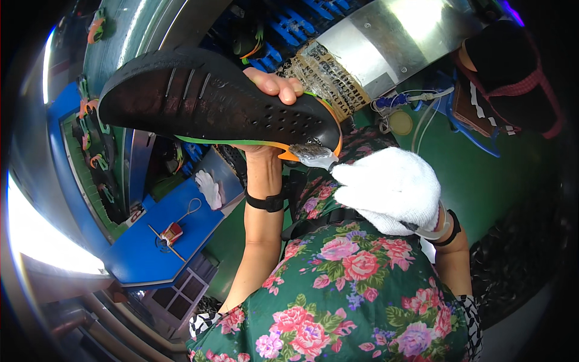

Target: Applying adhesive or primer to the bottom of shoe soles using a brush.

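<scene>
My left hand point(274, 84) grips a black shoe sole point(217, 99) from beneath, its fingers curled over the far edge and the palm hidden behind it. The sole is tilted, with small holes at its right end, a few grooves to the left and a green and orange rim. My right hand point(389, 190), in a white knitted glove, pinches a small brush point(313, 155) whose handle is mostly covered by the fingers. The wet-looking bristles touch the sole's near edge by the orange part of the rim.
At lower left is a blue table point(157, 241) with a white glove point(208, 190) and a small wire-and-stick tool point(169, 234). More black and orange-green soles point(96, 160) lie along the far left. A metal panel point(374, 51) and a dark red-strapped bag-like item point(512, 84) are beyond, right.
</scene>
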Tool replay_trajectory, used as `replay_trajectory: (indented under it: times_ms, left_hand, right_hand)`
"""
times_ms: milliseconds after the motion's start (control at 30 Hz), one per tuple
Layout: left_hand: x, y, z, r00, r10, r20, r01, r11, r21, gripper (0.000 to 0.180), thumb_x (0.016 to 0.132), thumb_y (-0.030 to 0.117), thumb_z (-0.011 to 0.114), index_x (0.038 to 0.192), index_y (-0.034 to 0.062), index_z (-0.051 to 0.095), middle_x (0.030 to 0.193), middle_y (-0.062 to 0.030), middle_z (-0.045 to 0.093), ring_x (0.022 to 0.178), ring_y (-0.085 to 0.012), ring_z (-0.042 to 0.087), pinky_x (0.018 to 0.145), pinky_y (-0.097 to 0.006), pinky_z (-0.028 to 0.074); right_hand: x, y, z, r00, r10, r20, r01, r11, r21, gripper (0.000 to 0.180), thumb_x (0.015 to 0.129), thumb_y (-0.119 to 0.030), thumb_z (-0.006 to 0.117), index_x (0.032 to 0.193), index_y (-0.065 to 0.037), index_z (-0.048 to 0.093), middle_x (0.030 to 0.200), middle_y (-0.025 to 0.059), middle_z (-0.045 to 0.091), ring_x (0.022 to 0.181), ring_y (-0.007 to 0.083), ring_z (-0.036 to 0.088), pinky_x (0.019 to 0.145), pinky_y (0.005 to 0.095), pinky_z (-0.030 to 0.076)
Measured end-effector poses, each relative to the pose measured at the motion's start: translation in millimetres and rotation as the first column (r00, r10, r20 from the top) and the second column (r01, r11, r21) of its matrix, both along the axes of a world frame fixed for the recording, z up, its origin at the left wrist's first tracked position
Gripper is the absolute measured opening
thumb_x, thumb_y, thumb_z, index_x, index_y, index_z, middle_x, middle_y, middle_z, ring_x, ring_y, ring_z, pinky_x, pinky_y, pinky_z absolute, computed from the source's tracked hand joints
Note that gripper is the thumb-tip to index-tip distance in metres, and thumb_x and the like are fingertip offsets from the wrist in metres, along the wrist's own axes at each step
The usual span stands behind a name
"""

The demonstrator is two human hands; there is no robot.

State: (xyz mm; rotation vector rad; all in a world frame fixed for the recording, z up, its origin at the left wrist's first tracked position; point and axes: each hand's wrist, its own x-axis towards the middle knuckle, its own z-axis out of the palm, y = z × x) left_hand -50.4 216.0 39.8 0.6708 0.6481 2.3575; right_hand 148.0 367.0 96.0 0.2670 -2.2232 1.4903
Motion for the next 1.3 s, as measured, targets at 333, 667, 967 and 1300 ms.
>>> replay_trajectory:
  times_ms: [333,667,967,1300]
  left_hand:
    - [3.6,1.9,-5.2,0.997,0.035,0.069,-0.027,0.992,-0.121,0.075,0.082,0.066,0.072,0.103,-0.0061,0.063,0.09,-0.0188,0.068,0.084,-0.0281,0.069,0.084,-0.041,0.051]
    - [-3.4,-2.6,-7.9,0.999,-0.009,-0.051,0.005,0.997,-0.08,0.077,0.081,0.066,0.074,0.105,-0.007,0.063,0.093,-0.0175,0.068,0.086,-0.0289,0.068,0.082,-0.043,0.049]
    - [-1.6,5.9,-4.9,1.0,-0.01,-0.023,0.009,0.999,-0.045,0.062,0.091,0.051,0.069,0.106,-0.0082,0.064,0.097,-0.0167,0.066,0.089,-0.0309,0.068,0.085,-0.045,0.049]
    - [-1.2,3.3,-11.9,1.0,-0.026,-0.016,0.025,0.996,-0.081,0.064,0.09,0.054,0.068,0.105,-0.0075,0.065,0.097,-0.0162,0.067,0.088,-0.0323,0.069,0.086,-0.047,0.051]
  right_hand:
    - [-5.7,-2.7,5.6,0.984,0.179,-0.008,-0.178,0.983,0.05,0.036,0.076,-0.011,0.072,0.112,-0.011,0.075,0.117,0.0131,0.072,0.091,0.0283,0.071,0.074,0.0385,0.059]
    - [-4.3,-1.0,-7.8,0.989,0.137,-0.05,-0.136,0.99,0.034,0.033,0.076,-0.009,0.073,0.109,-0.01,0.075,0.114,0.0131,0.073,0.09,0.0277,0.071,0.075,0.0376,0.059]
    - [-5.2,10.5,5.6,0.994,-0.106,0.03,0.105,0.993,0.052,0.031,0.07,-0.003,0.079,0.099,-0.014,0.079,0.103,0.0071,0.075,0.08,0.0231,0.07,0.07,0.0338,0.057]
    - [-10.4,16.7,12.2,0.992,0.1,0.076,-0.077,0.961,-0.267,0.024,0.066,-0.001,0.082,0.089,-0.007,0.078,0.097,0.0097,0.076,0.078,0.0258,0.07,0.069,0.0341,0.055]
